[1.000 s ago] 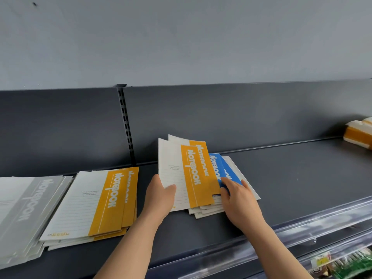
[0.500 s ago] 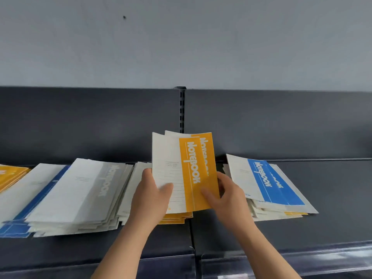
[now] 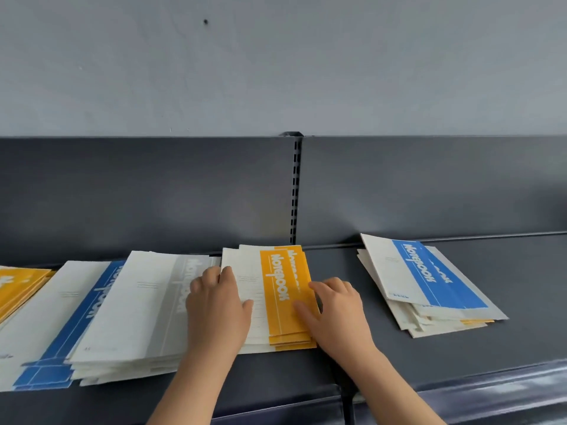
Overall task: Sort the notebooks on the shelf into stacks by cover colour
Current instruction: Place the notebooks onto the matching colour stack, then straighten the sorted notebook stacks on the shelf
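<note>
A stack of yellow-covered notebooks (image 3: 285, 289) lies in the middle of the dark shelf (image 3: 383, 357). My left hand (image 3: 214, 311) grips its left edge, thumb on the white part of the top cover. My right hand (image 3: 336, 311) grips the right edge, thumb on the yellow band. Left of it lie a grey-covered stack (image 3: 144, 302), a blue-covered stack (image 3: 76, 317) and another yellow stack (image 3: 18, 286) at the frame's left edge. To the right sits a loose mixed pile (image 3: 435, 280) with a blue notebook on top and a yellow one showing lower down.
A dark back panel with a slotted upright (image 3: 294, 191) closes the shelf behind the stacks. A clear plastic rail (image 3: 491, 391) runs along the front edge on the right. Bare shelf lies between the centre stack and the mixed pile.
Both hands lifted the yellow notebooks off the mixed pile, carried them left and set them down on the centre yellow stack. A blue notebook now tops the mixed pile.
</note>
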The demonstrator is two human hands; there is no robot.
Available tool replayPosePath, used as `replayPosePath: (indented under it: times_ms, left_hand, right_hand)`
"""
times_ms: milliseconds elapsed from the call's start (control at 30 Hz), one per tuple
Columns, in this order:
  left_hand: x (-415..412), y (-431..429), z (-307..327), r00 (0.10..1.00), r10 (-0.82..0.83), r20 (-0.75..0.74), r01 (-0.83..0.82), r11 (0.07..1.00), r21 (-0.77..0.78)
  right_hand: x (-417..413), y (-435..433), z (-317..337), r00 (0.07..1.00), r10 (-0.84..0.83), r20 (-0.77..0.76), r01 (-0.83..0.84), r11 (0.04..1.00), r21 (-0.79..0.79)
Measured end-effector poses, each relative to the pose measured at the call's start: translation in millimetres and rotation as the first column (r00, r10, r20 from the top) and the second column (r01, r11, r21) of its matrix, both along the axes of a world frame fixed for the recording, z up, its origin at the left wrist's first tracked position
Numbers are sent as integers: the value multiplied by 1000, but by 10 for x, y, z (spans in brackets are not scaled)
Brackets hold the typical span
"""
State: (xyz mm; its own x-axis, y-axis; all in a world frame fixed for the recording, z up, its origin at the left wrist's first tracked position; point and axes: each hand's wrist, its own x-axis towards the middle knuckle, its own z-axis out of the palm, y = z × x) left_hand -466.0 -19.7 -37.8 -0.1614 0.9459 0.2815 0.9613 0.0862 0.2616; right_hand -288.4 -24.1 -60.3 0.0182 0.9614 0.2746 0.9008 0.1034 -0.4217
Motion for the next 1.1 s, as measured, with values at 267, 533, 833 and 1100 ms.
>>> replayPosePath:
  times_ms: [267,533,833,1100]
  left_hand:
    - [739,77,137,819,-336,465,316,941,122]
    - [1748,255,-14,628,-210,749,460,877,-140]
    - [2076,429,-209,569,-47,821,334,925,-179]
    - [2128,391,-225,557,-30,830,314,933,-177]
  right_hand:
    - [878,74,91,984,-180,20,177,980,87]
    - [1911,75,4,966,-205,155,213,976,-37]
    - [2263,-1,-22,999,30,-12,-30,999,20]
    - [2380,-14,-68,998,68,-12,-67,997,24]
